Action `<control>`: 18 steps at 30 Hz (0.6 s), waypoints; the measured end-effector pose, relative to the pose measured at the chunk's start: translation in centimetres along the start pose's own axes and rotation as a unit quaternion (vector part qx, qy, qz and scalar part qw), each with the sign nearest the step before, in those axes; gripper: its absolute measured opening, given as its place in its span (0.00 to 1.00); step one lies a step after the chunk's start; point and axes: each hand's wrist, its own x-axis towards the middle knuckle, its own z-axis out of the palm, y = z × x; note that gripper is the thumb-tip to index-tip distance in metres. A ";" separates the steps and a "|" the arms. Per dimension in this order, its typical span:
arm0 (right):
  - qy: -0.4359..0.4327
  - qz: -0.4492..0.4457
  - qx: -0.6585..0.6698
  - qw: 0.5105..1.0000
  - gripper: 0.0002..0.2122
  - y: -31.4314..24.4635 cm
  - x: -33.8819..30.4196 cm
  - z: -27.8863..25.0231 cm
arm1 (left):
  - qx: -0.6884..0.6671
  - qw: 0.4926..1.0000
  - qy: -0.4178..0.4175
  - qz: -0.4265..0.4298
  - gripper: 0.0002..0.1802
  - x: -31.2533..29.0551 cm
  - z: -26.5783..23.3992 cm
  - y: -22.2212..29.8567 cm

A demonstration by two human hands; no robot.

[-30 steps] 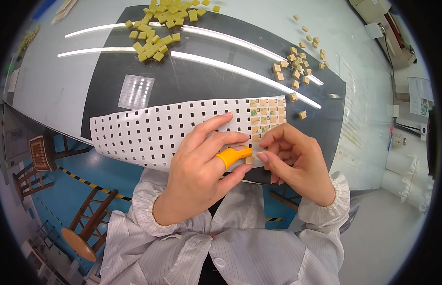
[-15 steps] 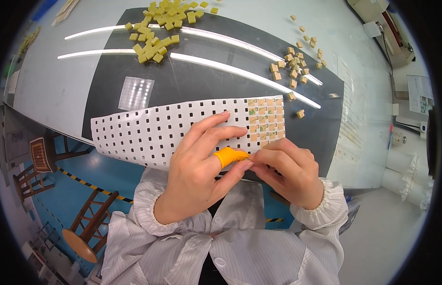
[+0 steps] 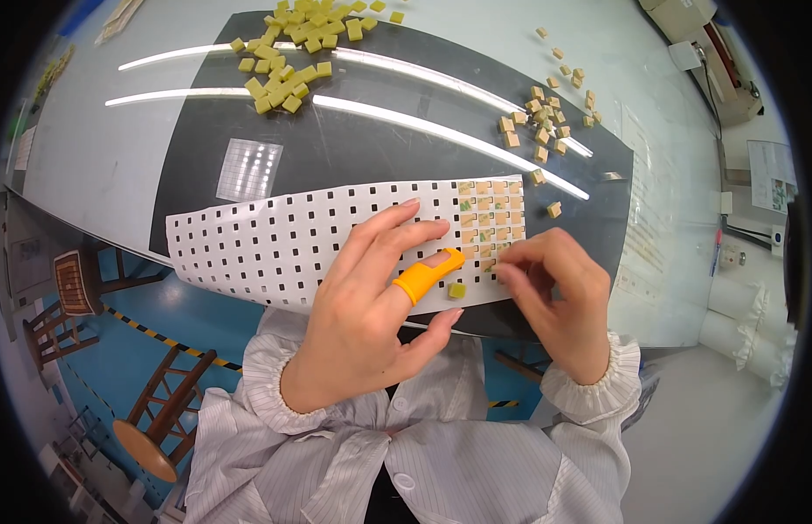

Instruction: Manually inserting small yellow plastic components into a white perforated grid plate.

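Note:
A white sheet [image 3: 248, 253] with rows of square holes lies on the dark mat. Tan, partly green-patterned squares [image 3: 485, 220] fill its right-hand columns. My left hand [image 3: 362, 301] rests on the sheet, fingers apart, with an orange finger sleeve [image 3: 430, 275] on its index finger. Just beyond that fingertip sits one yellow-green block [image 3: 457, 290], between index finger and thumb but touched by neither. My right hand [image 3: 563, 293] is closed in a pinch over the lower end of the tan squares. Whatever its fingertips hold, if anything, is too small to make out.
Yellow-green blocks [image 3: 301, 39] lie heaped at the far edge of the dark mat [image 3: 406, 131]. Loose tan blocks [image 3: 541, 131] are scattered at the far right, one [image 3: 554, 210] close to the sheet. A clear gridded piece [image 3: 249, 169] lies left. Wooden stools [image 3: 161, 419] stand below left.
My right hand has parted from the left fingertips and moved right and slightly up to the tan squares. The left thumb and index finger have spread, showing the yellow-green block between them.

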 end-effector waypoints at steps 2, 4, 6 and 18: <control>0.041 0.050 -0.028 0.997 0.06 0.1 -0.1 0.0 | 0.016 1.000 -0.005 0.003 0.20 0.1 0.2 0.0; 0.050 0.047 -0.036 0.997 0.06 -0.3 -0.2 0.4 | 0.022 1.000 -0.009 0.015 0.16 0.1 0.2 0.0; 0.059 0.042 -0.042 0.997 0.06 -0.6 -0.3 0.6 | 0.022 1.000 -0.007 0.018 0.15 0.1 0.3 0.0; 0.091 0.039 -0.064 0.993 0.07 -1.0 -0.9 1.4 | 0.019 1.000 0.001 0.019 0.13 0.1 0.3 0.0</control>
